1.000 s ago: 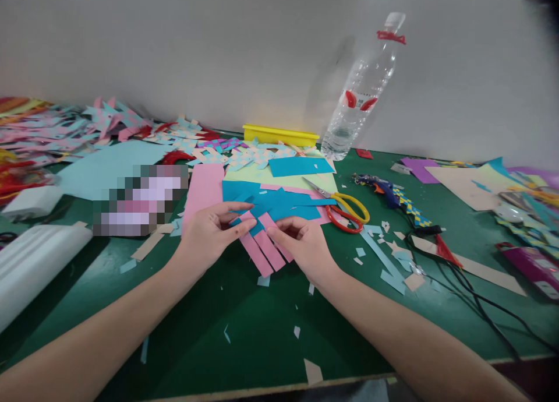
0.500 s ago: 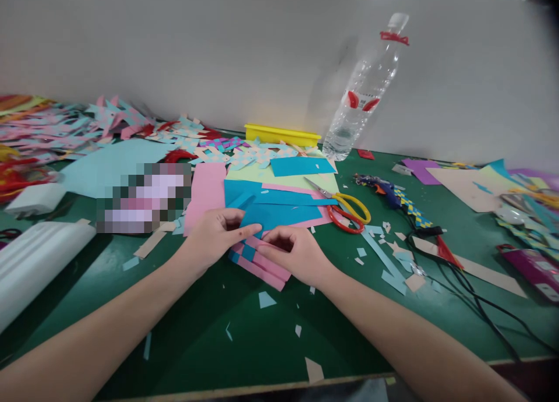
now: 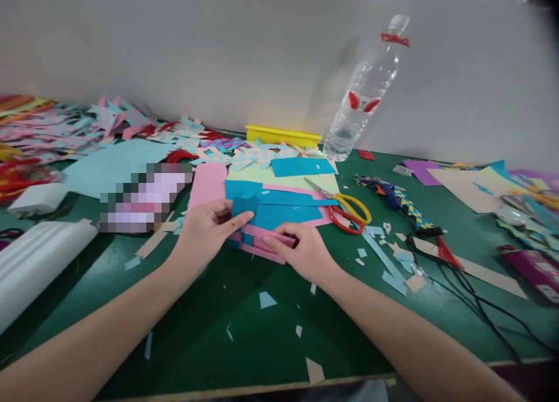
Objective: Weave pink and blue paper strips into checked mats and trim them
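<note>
Between my hands is a woven piece of pink and blue paper strips [image 3: 258,239], with a checkered part at its left. My left hand [image 3: 208,227] is closed on its blue upper part, thumb in front. At the right, my right hand [image 3: 305,247] pinches the pink strips between thumb and fingers. Behind the weave lie blue paper pieces [image 3: 288,217] on a pink sheet, partly covered by my hands. Scissors [image 3: 349,210] with yellow and red handles rest right of these papers, their blades pointing up and left.
A clear bottle [image 3: 364,93] leans by the wall, near a yellow tray [image 3: 283,136]. A glue gun [image 3: 384,192] and its black cord lie right. Paper strips [image 3: 65,128] are heaped at the far left, beyond a white roll [image 3: 46,268]. Scraps dot the green table [image 3: 196,344].
The woven paper has been lifted and tilted, so its front looks narrower. My right hand has moved slightly right and up along the pink strips; my left hand keeps its hold.
</note>
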`<state>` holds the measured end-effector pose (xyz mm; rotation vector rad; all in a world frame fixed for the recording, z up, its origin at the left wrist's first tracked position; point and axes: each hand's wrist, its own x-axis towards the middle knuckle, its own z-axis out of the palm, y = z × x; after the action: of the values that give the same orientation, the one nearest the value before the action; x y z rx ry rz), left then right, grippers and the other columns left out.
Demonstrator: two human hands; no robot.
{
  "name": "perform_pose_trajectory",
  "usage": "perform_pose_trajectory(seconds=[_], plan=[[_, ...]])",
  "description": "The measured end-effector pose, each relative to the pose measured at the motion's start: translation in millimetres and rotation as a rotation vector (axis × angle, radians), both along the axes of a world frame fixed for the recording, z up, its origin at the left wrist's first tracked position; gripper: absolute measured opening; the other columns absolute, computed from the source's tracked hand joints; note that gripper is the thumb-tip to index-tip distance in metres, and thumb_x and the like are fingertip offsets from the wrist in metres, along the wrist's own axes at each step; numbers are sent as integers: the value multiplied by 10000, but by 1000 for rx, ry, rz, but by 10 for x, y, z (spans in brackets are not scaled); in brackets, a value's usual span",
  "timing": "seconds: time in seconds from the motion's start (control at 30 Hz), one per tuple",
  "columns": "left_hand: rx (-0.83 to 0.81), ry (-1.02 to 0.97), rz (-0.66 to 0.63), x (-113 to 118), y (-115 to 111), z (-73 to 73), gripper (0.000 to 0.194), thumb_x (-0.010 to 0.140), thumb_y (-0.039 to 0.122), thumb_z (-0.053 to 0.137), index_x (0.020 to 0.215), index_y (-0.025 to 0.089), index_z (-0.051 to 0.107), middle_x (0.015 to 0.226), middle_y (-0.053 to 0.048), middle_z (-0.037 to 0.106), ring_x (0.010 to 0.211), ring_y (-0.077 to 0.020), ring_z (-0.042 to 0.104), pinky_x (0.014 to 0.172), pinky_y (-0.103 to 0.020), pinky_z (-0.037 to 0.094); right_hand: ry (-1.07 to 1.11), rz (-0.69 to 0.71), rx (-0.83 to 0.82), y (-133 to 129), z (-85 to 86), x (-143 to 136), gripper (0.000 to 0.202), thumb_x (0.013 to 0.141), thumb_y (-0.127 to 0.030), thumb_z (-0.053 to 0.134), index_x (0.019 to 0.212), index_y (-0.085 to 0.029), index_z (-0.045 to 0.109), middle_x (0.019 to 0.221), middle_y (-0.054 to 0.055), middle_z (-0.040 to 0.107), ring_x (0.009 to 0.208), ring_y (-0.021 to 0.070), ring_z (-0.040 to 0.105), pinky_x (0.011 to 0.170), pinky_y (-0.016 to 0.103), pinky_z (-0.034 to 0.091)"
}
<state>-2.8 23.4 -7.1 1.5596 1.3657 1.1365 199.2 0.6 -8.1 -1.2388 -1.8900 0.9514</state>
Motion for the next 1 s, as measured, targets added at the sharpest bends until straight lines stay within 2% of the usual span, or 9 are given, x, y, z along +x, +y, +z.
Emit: perform_pose_trajectory(seconds=[0.1, 0.17, 0.27, 0.33, 0.4, 0.5, 0.63, 0.8, 1.0], plan=[[-10, -120, -3, 13, -23, 17, 281, 755, 448, 722, 852, 185, 695, 849, -46, 735, 790, -219, 694, 702, -315, 591, 3, -22, 122, 36, 38, 52, 292, 875, -399, 595, 673, -197, 651, 714, 20, 636, 679, 157, 574, 612, 286, 431], [-10, -163, -3, 29, -37, 35, 289, 740, 441, 739, 857, 181, 690, 852, -46, 738, 782, -218, 699, 699, -313, 597, 3, 0, 220, 84, 42, 103, 245, 883, -369, 596, 716, -208, 674, 754, 30, 668, 746, 176, 603, 675, 307, 463], [-11, -144, -27, 50, -33, 55, 353, 718, 446, 752, 926, 170, 681, 859, -63, 744, 786, -234, 703, 699, -334, 604, -88, 73, 408, 180, 3, 186, 175, 879, -341, 608, 795, -219, 702, 839, 57, 697, 822, 199, 610, 750, 342, 482], [-18, -103, -47, 49, -9, 49, 442, 692, 455, 765, 1011, 166, 666, 901, -79, 747, 816, -250, 705, 712, -353, 605, -144, 117, 461, 235, -32, 228, 178, 885, -346, 602, 808, -226, 708, 851, 61, 704, 828, 205, 609, 766, 359, 487], [-48, -52, -89, 31, 25, 28, 507, 677, 472, 771, 1063, 164, 657, 931, -86, 750, 808, -254, 708, 708, -363, 601, -160, 138, 488, 265, -55, 251, 185, 884, -360, 603, 819, -222, 709, 853, 66, 709, 825, 206, 610, 760, 364, 490], [-58, 61, -210, -11, 59, 1, 414, 736, 506, 716, 984, 175, 704, 888, -71, 761, 752, -239, 711, 710, -360, 590, -159, 136, 502, 256, -52, 253, 183, 866, -380, 627, 839, -218, 706, 869, 66, 718, 846, 210, 622, 790, 374, 488], [32, 236, -196, -27, 37, 30, 336, 786, 526, 654, 838, 210, 754, 810, -48, 765, 765, -246, 708, 697, -341, 575, -141, 112, 465, 196, -26, 222, 190, 852, -392, 648, 933, -230, 703, 919, 50, 732, 901, 214, 643, 842, 376, 481], [57, 187, -197, 12, -12, 55, 266, 771, 483, 677, 775, 230, 759, 761, -27, 761, 729, -240, 711, 684, -337, 583, -188, 131, 473, 147, -27, 176, 217, 871, -375, 632, 973, -201, 713, 920, 67, 737, 877, 212, 654, 783, 348, 489], [-16, 36, -237, 43, -37, 14, 190, 752, 415, 713, 797, 238, 761, 820, -25, 764, 767, -250, 722, 766, -386, 588, -332, 172, 447, 116, -29, 144, 231, 924, -354, 562, 961, -215, 742, 841, 69, 743, 796, 213, 647, 737, 353, 464]])
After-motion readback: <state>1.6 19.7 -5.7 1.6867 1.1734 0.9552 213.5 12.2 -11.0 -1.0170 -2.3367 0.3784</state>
